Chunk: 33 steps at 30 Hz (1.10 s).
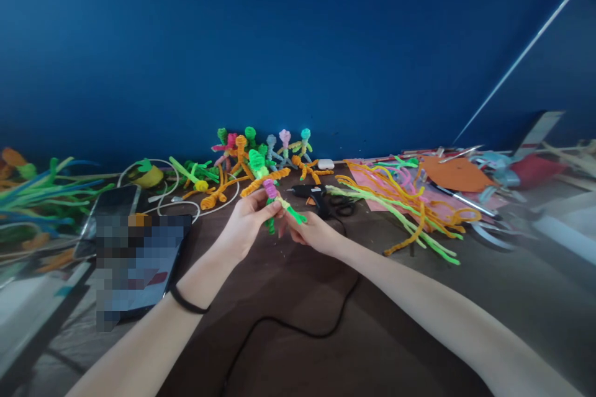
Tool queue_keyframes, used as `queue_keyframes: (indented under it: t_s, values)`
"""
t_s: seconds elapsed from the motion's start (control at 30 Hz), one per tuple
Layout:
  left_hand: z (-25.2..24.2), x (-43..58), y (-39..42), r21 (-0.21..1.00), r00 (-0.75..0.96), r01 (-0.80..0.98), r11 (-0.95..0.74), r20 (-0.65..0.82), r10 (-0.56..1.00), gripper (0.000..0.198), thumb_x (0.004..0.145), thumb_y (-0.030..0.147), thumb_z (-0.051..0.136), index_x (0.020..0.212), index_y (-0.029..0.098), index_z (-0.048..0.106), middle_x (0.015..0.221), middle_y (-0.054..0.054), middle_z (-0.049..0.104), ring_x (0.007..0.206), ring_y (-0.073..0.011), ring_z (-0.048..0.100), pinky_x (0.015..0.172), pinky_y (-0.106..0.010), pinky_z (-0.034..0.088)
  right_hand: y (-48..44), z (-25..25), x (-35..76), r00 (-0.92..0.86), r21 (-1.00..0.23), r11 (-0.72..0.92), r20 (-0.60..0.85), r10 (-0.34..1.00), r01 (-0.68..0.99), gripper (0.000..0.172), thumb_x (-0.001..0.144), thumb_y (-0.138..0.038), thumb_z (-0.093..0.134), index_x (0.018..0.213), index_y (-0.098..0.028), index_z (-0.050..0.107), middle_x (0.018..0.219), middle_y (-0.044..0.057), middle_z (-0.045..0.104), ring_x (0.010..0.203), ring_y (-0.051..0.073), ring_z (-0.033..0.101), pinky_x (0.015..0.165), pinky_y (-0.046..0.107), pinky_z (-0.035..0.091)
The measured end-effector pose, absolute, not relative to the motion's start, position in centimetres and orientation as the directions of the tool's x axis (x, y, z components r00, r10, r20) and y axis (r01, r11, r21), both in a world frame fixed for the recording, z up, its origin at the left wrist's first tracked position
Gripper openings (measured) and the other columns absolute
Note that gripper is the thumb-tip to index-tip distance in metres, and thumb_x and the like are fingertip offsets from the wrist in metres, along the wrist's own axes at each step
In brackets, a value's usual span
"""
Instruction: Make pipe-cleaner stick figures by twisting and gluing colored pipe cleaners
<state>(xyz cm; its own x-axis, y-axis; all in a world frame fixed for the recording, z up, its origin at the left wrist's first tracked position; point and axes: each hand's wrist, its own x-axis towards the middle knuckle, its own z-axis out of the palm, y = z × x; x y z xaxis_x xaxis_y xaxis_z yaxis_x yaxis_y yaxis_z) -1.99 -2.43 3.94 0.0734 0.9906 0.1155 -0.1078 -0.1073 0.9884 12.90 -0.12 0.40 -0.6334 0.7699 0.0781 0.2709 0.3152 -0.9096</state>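
A small pipe-cleaner figure (269,188) with a green head, orange arms, a purple middle and green-tipped legs is held up over the table. My left hand (251,217) pinches its lower body between thumb and fingers. At the yellow-and-green leg, my right hand (313,232) has its fingers curled in and closed, partly hidden behind that leg. Behind the hands, several similar figures in orange (241,147), pink (285,138) and teal (305,136) lean along the wall. A black glue gun (313,193) lies just beyond my right hand.
Loose orange and green pipe cleaners (410,205) spread to the right, by orange paper (456,173) and scissors. A tablet (158,267), a phone (109,214) and a white cable (161,198) lie left. A black cord (298,330) crosses the front. The blue wall (298,43) closes the back.
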Motion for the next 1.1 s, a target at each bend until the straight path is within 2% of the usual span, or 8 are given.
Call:
queue_keyframes:
  t_s: [0.1, 0.2, 0.33, 0.5, 0.67, 0.77, 0.93, 1.1]
  values:
    - [3.8, -1.8, -2.4, 0.987, 0.025, -0.046, -0.151, 0.152, 0.988, 0.018, 0.068, 0.030, 0.062, 0.078, 0.016, 0.056, 0.065, 0.000, 0.056, 0.058, -0.0126, 0.054, 0.053, -0.025, 0.046, -1.2, 0.6, 12.3, -0.659, -0.809, 0.453, 0.112, 0.744, 0.374, 0.043, 0.091, -0.039, 0.025, 0.077, -0.015, 0.057, 0.053, -0.002, 0.043, 0.050, 0.007, 0.042, 0.052, 0.019, 0.032]
    - [3.6, -2.0, -2.2, 0.950, -0.026, 0.205, -0.234, 0.244, 0.969, 0.015, 0.070, 0.029, 0.058, 0.078, 0.016, 0.058, 0.070, -0.002, 0.061, 0.066, -0.0166, 0.058, 0.065, -0.029, 0.047, -2.1, 0.9, 11.8, -0.698, -0.717, 0.525, 0.074, 0.712, 0.459, 0.035, 0.089, -0.038, 0.033, 0.079, -0.016, 0.058, 0.063, 0.000, 0.052, 0.058, 0.009, 0.047, 0.058, 0.021, 0.034]
    - [3.5, -2.7, -2.0, 0.749, -0.025, 0.607, -0.265, 0.352, 0.936, 0.017, 0.073, 0.029, 0.054, 0.083, 0.017, 0.061, 0.076, -0.005, 0.065, 0.074, -0.0220, 0.060, 0.071, -0.032, 0.045, -2.2, 1.1, 11.8, -0.717, -0.691, 0.547, 0.060, 0.695, 0.473, 0.038, 0.088, -0.042, 0.035, 0.071, -0.016, 0.058, 0.066, 0.001, 0.056, 0.061, 0.011, 0.050, 0.063, 0.023, 0.035]
    - [3.5, -3.4, -1.8, 0.544, 0.006, 0.793, -0.273, 0.442, 0.897, 0.017, 0.076, 0.024, 0.049, 0.088, 0.018, 0.060, 0.083, -0.006, 0.066, 0.078, -0.0209, 0.060, 0.072, -0.030, 0.045, -1.4, 1.4, 12.4, -0.654, -0.730, 0.522, 0.137, 0.744, 0.441, 0.039, 0.089, -0.037, 0.035, 0.064, -0.016, 0.056, 0.057, -0.001, 0.051, 0.056, 0.009, 0.049, 0.061, 0.021, 0.033]
    - [3.7, -3.8, -1.6, 0.512, 0.063, 0.806, -0.298, 0.425, 0.903, 0.017, 0.076, 0.023, 0.048, 0.086, 0.016, 0.060, 0.084, -0.006, 0.066, 0.079, -0.0214, 0.060, 0.075, -0.032, 0.045, -0.4, 1.8, 13.1, -0.537, -0.756, 0.521, 0.270, 0.799, 0.395, 0.035, 0.088, -0.036, 0.037, 0.063, -0.016, 0.051, 0.051, -0.003, 0.043, 0.051, 0.008, 0.043, 0.056, 0.020, 0.030]
    - [3.9, -3.9, -1.6, 0.551, 0.115, 0.763, -0.337, 0.397, 0.911, 0.016, 0.076, 0.024, 0.049, 0.082, 0.016, 0.061, 0.084, -0.007, 0.066, 0.082, -0.0237, 0.060, 0.078, -0.034, 0.044, 0.0, 1.9, 13.5, -0.463, -0.786, 0.500, 0.314, 0.829, 0.364, 0.028, 0.087, -0.034, 0.039, 0.068, -0.016, 0.049, 0.052, -0.004, 0.041, 0.051, 0.008, 0.041, 0.055, 0.021, 0.029]
    - [3.9, -3.8, -1.6, 0.746, 0.117, 0.583, -0.320, 0.313, 0.942, 0.018, 0.073, 0.029, 0.056, 0.085, 0.018, 0.063, 0.086, -0.005, 0.068, 0.087, -0.0251, 0.060, 0.083, -0.035, 0.043, 0.9, 1.5, 13.8, -0.382, -0.865, 0.417, 0.298, 0.875, 0.279, 0.025, 0.085, -0.035, 0.040, 0.067, -0.017, 0.044, 0.052, -0.005, 0.038, 0.050, 0.008, 0.036, 0.052, 0.021, 0.028]
    - [4.3, -3.2, -1.9, 0.958, 0.103, 0.213, -0.190, 0.172, 0.980, 0.015, 0.068, 0.026, 0.062, 0.080, 0.017, 0.062, 0.075, -0.002, 0.064, 0.077, -0.0187, 0.060, 0.075, -0.031, 0.047, 1.5, 0.6, 13.6, -0.394, -0.931, 0.321, 0.233, 0.889, 0.173, 0.032, 0.083, -0.040, 0.042, 0.061, -0.018, 0.036, 0.049, -0.006, 0.030, 0.045, 0.006, 0.027, 0.044, 0.020, 0.022]
